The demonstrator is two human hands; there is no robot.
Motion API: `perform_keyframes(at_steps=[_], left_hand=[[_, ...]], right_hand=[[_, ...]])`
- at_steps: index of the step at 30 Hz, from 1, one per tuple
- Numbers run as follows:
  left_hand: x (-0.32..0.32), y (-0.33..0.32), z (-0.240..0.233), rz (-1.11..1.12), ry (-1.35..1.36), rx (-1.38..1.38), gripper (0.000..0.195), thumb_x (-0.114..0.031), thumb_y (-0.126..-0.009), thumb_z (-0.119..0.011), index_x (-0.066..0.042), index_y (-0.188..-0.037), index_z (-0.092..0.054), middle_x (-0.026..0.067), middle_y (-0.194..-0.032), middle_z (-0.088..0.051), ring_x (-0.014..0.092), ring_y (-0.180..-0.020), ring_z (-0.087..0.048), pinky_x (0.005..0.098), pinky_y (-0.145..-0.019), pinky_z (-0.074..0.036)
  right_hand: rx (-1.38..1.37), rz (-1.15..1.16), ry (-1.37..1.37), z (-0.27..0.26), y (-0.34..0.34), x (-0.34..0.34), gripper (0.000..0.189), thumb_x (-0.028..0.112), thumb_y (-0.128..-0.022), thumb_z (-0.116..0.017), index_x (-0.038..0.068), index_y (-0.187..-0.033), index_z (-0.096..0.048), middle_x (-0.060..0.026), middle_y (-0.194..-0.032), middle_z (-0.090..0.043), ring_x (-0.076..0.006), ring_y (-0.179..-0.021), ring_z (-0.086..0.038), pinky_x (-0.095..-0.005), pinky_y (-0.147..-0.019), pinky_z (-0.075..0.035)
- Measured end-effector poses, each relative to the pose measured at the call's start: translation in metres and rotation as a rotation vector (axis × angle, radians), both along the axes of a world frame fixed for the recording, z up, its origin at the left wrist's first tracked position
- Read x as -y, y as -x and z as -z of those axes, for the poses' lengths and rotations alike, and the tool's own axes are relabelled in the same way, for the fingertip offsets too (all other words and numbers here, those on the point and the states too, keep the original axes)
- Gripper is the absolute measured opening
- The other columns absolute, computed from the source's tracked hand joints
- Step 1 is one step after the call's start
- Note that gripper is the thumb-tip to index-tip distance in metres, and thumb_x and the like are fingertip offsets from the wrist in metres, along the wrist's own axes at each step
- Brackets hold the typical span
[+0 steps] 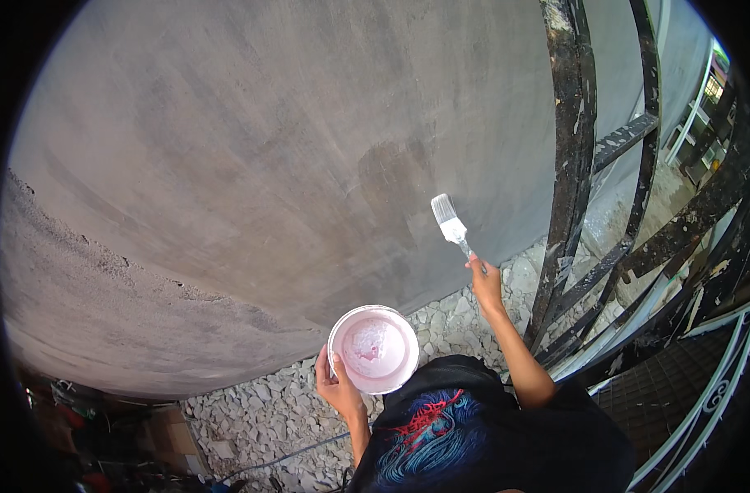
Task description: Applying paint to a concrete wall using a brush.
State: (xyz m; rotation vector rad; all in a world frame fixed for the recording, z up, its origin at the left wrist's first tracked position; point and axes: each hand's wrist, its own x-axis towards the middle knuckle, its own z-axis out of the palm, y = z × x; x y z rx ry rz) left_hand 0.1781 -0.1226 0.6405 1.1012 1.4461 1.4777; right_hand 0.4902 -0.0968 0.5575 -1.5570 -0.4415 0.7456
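My right hand (pixel 487 285) grips the handle of a flat paintbrush (pixel 454 228), whose ferrule and bristles are coated white. The bristles point up towards a grey plastered wall (pixel 276 154); whether they touch it I cannot tell. Low in front of me, my left hand (pixel 340 383) holds a round plastic tub (pixel 410 370) by its left side, thumb over the rim. Inside the tub lies pale pinkish-white liquid (pixel 375 348), probably paint, with a patchy surface. Darker, damp-looking patches (pixel 393 172) mark the wall to the left of the brush.
A paint-spattered dark ladder or scaffold frame (pixel 572 123) stands close on my right. Broken stones (pixel 257 419) cover the ground along the wall's foot, crossed by a thin cable (pixel 301 453). White scrolled metalwork (pixel 714 397) is at lower right. A rough ledge (pixel 116 265) runs along the wall's left.
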Motion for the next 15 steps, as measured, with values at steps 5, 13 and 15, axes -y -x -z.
perform_keyframes(at_steps=[5, 13, 15], left_hand=[[0.000, 0.000, -0.003, 0.006, 0.001, -0.018, 0.039, -0.015, -0.097, -0.061, 0.010, -0.127, -0.055, 0.0187, -0.121, -0.063, 0.021, -0.107, -0.062, 0.0310, -0.092, -0.049], [0.000, -0.004, -0.006, 0.006, 0.007, 0.011, 0.039, -0.016, -0.097, -0.061, 0.010, -0.127, -0.055, 0.0184, -0.121, -0.063, 0.020, -0.106, -0.062, 0.0311, -0.092, -0.050], [-0.001, -0.004, -0.004, 0.000, 0.009, 0.012, 0.039, -0.015, -0.098, -0.060, 0.010, -0.127, -0.055, 0.0184, -0.121, -0.063, 0.020, -0.106, -0.062, 0.0309, -0.092, -0.050]], right_hand=[[-0.084, -0.038, 0.189, 0.026, -0.004, 0.018, 0.044, 0.041, -0.097, -0.057, -0.002, -0.099, -0.067, 0.0083, -0.058, -0.033, -0.0047, -0.048, -0.031, -0.0244, -0.045, -0.026], [-0.029, -0.044, -0.032, -0.083, 0.006, 0.003, 0.050, 0.046, -0.098, -0.055, -0.002, -0.099, -0.068, 0.0083, -0.055, -0.033, -0.0039, -0.049, -0.032, -0.0263, -0.047, -0.026], [0.019, -0.032, -0.085, -0.115, 0.008, 0.001, 0.050, 0.046, -0.098, -0.055, -0.002, -0.100, -0.068, 0.0090, -0.055, -0.032, -0.0026, -0.048, -0.031, -0.0253, -0.046, -0.024]])
